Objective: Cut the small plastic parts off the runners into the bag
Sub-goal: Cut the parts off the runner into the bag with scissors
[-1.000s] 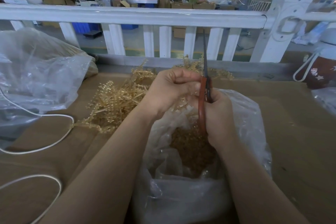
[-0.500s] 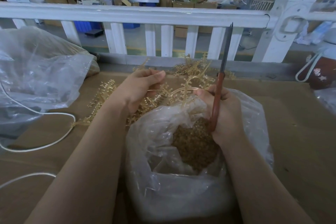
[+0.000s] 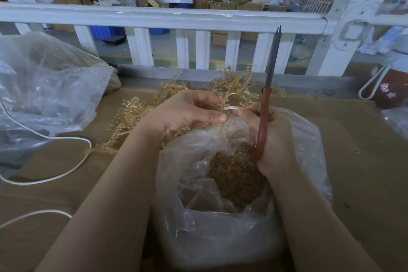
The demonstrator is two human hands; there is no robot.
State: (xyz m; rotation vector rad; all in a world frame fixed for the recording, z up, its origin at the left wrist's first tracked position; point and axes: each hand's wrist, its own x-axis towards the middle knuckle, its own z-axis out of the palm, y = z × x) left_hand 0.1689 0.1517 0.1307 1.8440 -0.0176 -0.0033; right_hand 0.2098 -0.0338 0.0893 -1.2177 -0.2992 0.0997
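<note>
Head view shows left hand pinching a bent runner above the bag, while right hand grips upright scissors, blades nearly closed.

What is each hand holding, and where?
Right hand: scissors, by the red handles. Left hand: runner, pinched at its curved stem.

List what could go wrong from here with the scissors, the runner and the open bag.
1. The scissors point upward in the right hand while its fingertips also pinch the runner; that shared grip could slip.
2. The left hand holds the runner close to the blades, so a cut may nick it.
3. The bag mouth sags; cut parts could land on the cardboard.
</note>
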